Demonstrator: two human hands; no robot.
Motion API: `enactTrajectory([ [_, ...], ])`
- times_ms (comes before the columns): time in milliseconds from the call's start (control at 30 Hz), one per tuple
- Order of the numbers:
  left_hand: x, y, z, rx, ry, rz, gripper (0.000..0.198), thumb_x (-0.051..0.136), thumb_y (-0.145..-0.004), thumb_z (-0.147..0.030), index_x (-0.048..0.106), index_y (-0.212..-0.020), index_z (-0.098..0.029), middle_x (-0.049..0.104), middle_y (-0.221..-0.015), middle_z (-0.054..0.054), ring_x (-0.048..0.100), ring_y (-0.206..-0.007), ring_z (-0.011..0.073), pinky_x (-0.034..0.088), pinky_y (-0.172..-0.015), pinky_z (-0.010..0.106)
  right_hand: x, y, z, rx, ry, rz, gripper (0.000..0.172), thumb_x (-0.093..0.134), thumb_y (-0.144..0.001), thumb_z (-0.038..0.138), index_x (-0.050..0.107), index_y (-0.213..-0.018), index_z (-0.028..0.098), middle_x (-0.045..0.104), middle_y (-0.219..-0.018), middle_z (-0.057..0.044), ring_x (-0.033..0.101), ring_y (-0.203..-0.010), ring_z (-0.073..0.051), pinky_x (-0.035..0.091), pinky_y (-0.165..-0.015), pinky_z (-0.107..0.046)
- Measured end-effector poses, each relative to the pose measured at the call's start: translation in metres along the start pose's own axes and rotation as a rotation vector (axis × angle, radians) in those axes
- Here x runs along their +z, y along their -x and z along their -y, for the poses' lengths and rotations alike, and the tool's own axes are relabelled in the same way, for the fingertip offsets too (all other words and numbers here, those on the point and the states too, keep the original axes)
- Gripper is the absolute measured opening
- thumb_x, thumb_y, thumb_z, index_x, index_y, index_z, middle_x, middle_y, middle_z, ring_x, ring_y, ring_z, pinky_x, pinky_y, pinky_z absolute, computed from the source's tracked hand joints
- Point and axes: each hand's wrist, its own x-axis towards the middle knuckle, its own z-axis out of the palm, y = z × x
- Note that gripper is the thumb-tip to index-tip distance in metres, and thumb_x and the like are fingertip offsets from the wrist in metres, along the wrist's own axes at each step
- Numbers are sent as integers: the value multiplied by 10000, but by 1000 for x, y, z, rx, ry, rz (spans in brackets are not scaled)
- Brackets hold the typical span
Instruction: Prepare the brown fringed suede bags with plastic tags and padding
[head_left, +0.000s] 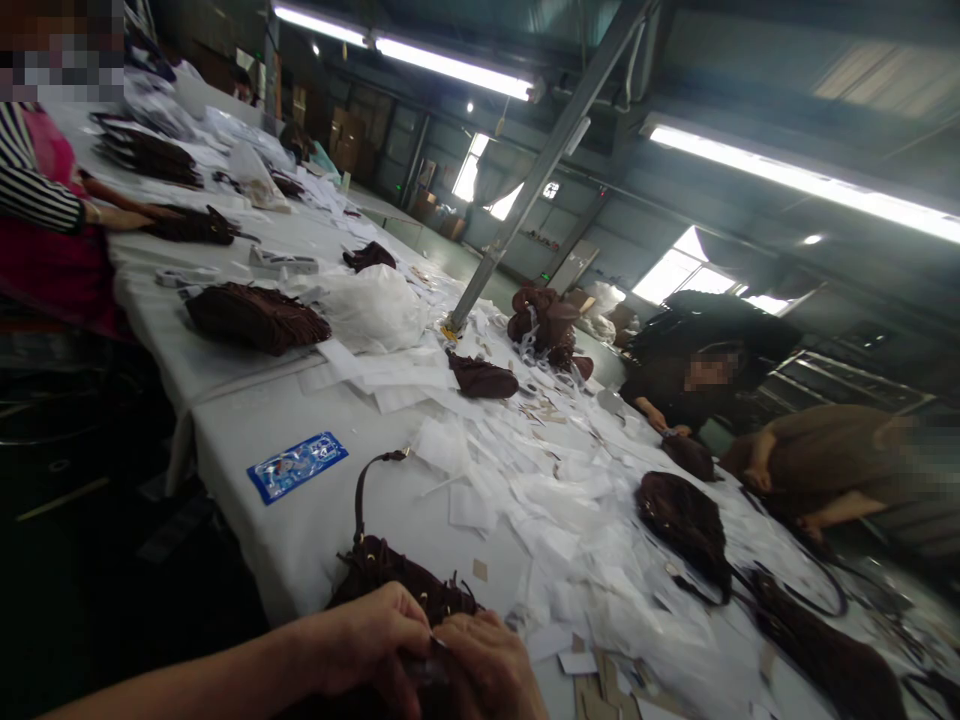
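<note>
A dark brown fringed handbag (pixel 397 570) lies at the table's near edge, its strap looping up and away from me across the white surface. Over the bag, my left hand (pixel 382 630) is closed, thumb and fingers pinched together. Right beside it, my right hand (pixel 487 655) is closed too, its fingertips nearly meeting the left ones. Between the fingertips shows a small pale, shiny bit, too small and blurred to name. The lower part of the bag is hidden by my hands and the frame's bottom edge.
Paper and plastic scraps (pixel 585 570) cover much of the white table (pixel 262 400). A blue packet (pixel 298 466) lies left of the strap. More brown bags (pixel 255 318) are spread around. A slanting metal post (pixel 517 200) rises from the table. Co-workers handle bags at left and right.
</note>
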Motion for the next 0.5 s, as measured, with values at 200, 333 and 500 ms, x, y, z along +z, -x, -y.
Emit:
enactTrajectory([
  [200, -1, 0, 1, -142, 282, 55, 286, 606, -625, -378, 616, -621, -93, 615, -533, 68, 573, -401, 138, 504, -506, 260, -1, 2, -7, -138, 187, -30, 266, 423, -819, 97, 551, -1029, 198, 688, -904, -41, 650, -862, -175, 485, -735, -304],
  [333, 4, 5, -2, -20, 436, 30, 178, 727, -602, -212, 572, -634, -130, 565, -511, -25, 508, -390, 65, 474, -516, 200, 20, 14, -22, -202, 470, -241, 472, 456, -771, 101, 496, -1237, 161, 696, -1104, -98, 646, -1031, -238, 494, -839, -369],
  [500, 12, 6, -1, -23, 514, -72, 202, 721, -659, -285, 583, -651, -137, 574, -542, -21, 469, -399, 61, 462, -504, 206, 68, 21, -17, -14, 603, -487, 517, 479, -836, 146, 432, -1351, 146, 674, -1158, -151, 630, -1075, -298, 431, -932, -473],
])
